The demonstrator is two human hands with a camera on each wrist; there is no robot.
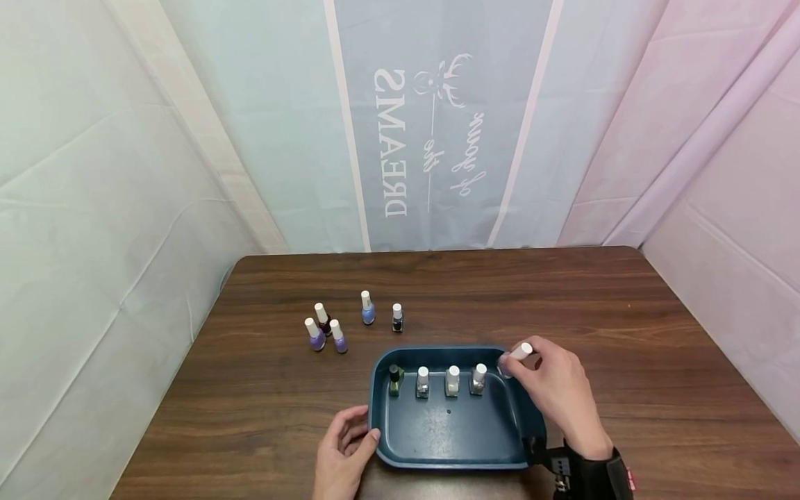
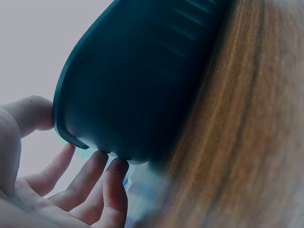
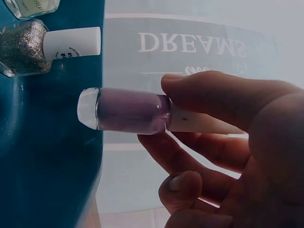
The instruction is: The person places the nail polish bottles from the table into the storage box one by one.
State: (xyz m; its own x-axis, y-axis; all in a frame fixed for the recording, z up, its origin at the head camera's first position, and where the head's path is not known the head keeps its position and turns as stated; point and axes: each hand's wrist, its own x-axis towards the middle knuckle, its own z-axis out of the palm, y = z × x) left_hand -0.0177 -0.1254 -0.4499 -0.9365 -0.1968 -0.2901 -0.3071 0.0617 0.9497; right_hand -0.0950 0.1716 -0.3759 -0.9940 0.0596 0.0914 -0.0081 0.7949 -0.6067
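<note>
My right hand (image 1: 556, 385) pinches a nail polish bottle (image 3: 130, 111) with mauve polish and a white cap, thumb against fingers around the cap. The bottle hangs tilted over the far right corner of a dark blue tray (image 1: 450, 448). At the tray's left side my left hand (image 1: 346, 451) grips the edge, its thumb (image 2: 35, 114) on the rim and fingertips at the outer wall. Inside, along the far side, stand a green bottle with black cap (image 1: 394, 382), a glitter bottle (image 1: 422, 383), a pale bottle (image 1: 452, 382) and another glitter bottle (image 1: 478, 380).
Beyond the tray's far left stand more polish bottles: two purple, one (image 1: 317, 338) beside the other (image 1: 339, 338), a dark one (image 1: 323, 321), a blue one (image 1: 368, 312) and a blackish one (image 1: 397, 320). Fabric sheets (image 1: 431, 125) surround the wooden table (image 1: 250, 389).
</note>
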